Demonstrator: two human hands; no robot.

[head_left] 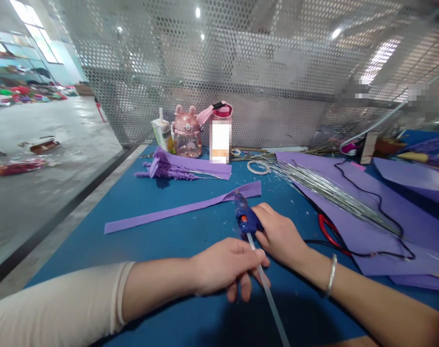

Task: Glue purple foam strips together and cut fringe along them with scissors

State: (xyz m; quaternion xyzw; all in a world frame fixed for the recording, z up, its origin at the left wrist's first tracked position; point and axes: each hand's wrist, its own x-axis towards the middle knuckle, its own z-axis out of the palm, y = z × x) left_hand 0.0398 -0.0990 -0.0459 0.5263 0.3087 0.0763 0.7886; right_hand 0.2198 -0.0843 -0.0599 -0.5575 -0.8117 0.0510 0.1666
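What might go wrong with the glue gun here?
The glue gun, gripped by the right hand, has its nozzle at the purple strip; lingering may blob or scorch it. The left hand pinches the glue stick; pushed askew, it may bend. The black cord crosses the purple sheet near the red scissors and could snag.

Blue plastic glue gun (245,219) with translucent glue stick (268,289). Long purple foam strip (179,208) on blue table (168,241). Pink bear-eared plastic bottle (187,132). Red-handled scissors (327,230). Silver perforated metal screen (241,62), hexagonal hole pattern.
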